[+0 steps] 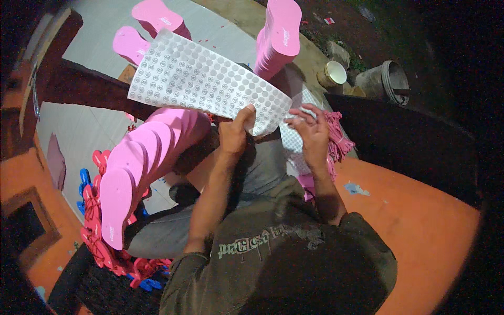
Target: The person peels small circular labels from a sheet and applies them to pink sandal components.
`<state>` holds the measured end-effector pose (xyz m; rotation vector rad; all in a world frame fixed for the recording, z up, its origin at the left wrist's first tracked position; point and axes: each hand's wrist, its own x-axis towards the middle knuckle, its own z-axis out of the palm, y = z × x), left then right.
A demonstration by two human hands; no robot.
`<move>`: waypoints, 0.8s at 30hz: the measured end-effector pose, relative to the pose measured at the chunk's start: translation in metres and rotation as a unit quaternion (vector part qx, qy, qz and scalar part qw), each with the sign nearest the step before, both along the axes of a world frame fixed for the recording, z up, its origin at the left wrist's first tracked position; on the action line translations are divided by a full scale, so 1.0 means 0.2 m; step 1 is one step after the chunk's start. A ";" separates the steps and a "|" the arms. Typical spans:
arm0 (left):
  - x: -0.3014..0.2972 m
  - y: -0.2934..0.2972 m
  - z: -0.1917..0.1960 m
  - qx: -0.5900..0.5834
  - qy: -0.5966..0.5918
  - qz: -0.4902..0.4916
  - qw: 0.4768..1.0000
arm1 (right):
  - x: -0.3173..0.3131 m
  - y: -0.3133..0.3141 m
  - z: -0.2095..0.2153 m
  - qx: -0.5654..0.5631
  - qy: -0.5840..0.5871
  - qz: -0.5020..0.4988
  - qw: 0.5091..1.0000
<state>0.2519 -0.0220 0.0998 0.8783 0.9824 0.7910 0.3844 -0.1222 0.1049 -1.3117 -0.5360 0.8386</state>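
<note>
Soles [118,202], pink and overlapping, line the person's left leg [163,231]. Fingers of the left hand [234,134] pinch a white dotted sheet [199,79] by its lower edge. Just beside its right end hovers the right hand [312,135], fingers bent; whether they pinch anything, I cannot tell. Pink straps [340,137] lie farther right.

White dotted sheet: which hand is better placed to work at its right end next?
Probably the right hand: it hovers beside that end, while the left hand grips the lower edge of the white sheet.
</note>
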 end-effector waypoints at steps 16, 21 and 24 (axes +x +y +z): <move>0.00 -0.02 0.03 -0.063 -0.198 -0.097 0.973 | -0.09 0.05 -0.04 -0.010 -0.012 -0.093 0.996; 0.02 -0.01 -0.02 -0.031 -0.056 -0.122 0.991 | -0.08 0.07 -0.02 -0.036 -0.051 -0.090 0.994; 0.02 -0.01 -0.02 -0.026 -0.056 -0.118 0.991 | -0.07 0.07 -0.03 -0.034 -0.037 -0.091 0.995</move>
